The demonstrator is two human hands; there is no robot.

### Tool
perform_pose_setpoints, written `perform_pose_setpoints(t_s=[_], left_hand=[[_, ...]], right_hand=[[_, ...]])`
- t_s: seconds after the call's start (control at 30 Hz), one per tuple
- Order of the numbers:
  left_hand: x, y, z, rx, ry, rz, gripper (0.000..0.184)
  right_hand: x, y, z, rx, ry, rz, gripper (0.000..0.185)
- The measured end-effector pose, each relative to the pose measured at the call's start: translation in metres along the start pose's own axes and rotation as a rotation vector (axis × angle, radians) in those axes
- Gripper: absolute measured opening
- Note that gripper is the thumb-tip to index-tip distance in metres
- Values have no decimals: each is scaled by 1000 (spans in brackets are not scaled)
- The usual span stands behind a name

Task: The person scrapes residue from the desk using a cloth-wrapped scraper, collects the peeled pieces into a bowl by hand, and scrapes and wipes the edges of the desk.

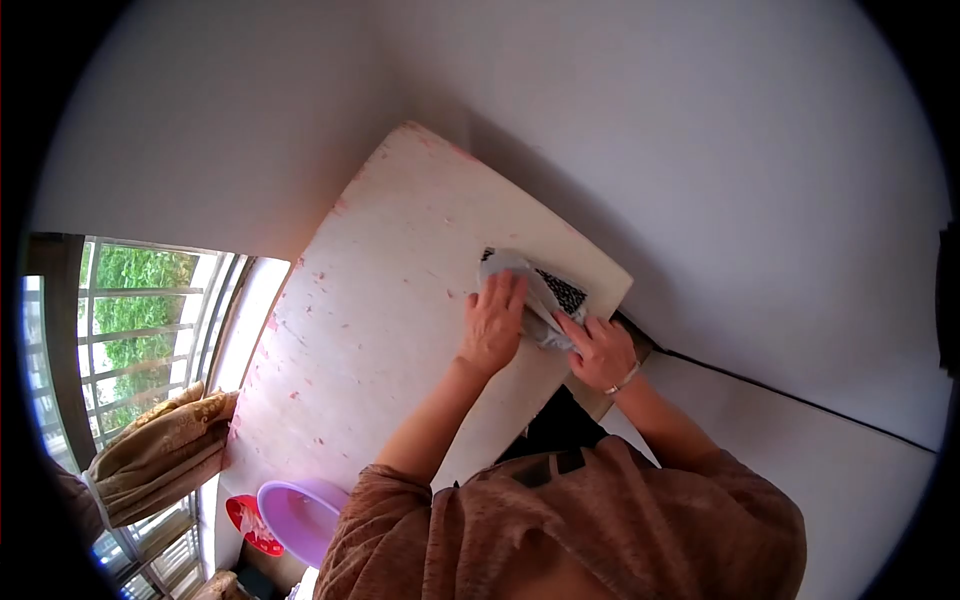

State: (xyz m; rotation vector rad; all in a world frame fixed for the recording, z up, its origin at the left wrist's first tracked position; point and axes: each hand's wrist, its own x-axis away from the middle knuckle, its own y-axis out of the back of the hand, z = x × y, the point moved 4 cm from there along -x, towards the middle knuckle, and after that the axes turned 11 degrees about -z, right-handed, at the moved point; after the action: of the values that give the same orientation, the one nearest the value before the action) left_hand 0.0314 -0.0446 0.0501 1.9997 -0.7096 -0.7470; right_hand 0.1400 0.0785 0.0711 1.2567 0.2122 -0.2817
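Note:
A light grey cloth (541,322) with a black-and-white patterned part (562,291) lies partly folded on the worn white tabletop (380,290), near its right corner. My left hand (494,322) rests on the cloth's left side, its fingers stretched out and lying flat over the fabric. At the cloth's lower right edge is my right hand (604,355), wearing a bracelet at the wrist. Its index finger extends along the fabric while the other fingers curl at the edge; the thumb is hidden.
Walls meet behind the table, and a dark cable (780,385) runs along the right one. At lower left stand a purple basin (300,515) and a red container (252,525). A brown curtain (165,465) hangs by the barred window (140,330).

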Motion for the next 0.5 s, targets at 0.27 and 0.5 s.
perform_pose_setpoints(t_s=[0.27,0.5], left_hand=[[6,-18,4,-248,23,-66,32],[-18,-23,3,-287,119,-115,46]], right_hand=[[-12,-17,-12,45,-146,-59,59],[-34,-45,-23,114,-207,-27,68]])
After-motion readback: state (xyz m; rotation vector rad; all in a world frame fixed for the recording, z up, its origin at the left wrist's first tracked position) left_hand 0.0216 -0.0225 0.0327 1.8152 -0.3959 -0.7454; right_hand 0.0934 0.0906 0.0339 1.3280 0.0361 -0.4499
